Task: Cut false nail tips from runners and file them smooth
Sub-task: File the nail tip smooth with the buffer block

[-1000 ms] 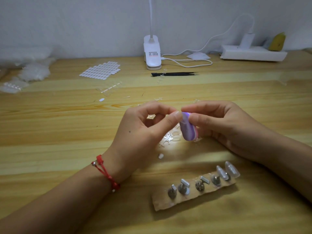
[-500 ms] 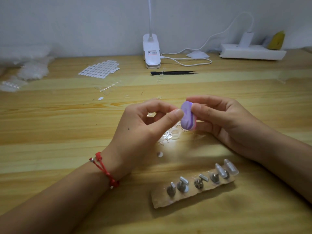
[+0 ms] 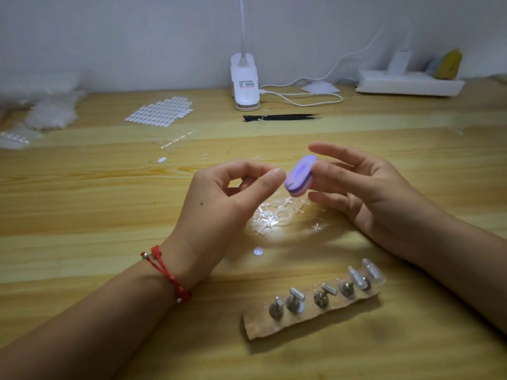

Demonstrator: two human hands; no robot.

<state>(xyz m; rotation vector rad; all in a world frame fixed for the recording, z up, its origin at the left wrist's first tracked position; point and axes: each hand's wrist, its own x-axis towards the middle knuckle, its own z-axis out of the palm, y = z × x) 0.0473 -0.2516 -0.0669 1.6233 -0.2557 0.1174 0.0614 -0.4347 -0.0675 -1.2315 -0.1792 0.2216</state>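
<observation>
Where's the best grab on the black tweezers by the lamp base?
Probably pinch the black tweezers mid-body from above, fingers across their narrow width. They lie flat on the table, tips pointing right; the lamp base crowds the wide left end, so come from the near side.

Purple oval file block (image 3: 300,175), mid-air, aslant

Two hands (image 3: 225,204) (image 3: 365,193), one purple file (image 3: 300,175), one lamp (image 3: 245,80)
</observation>
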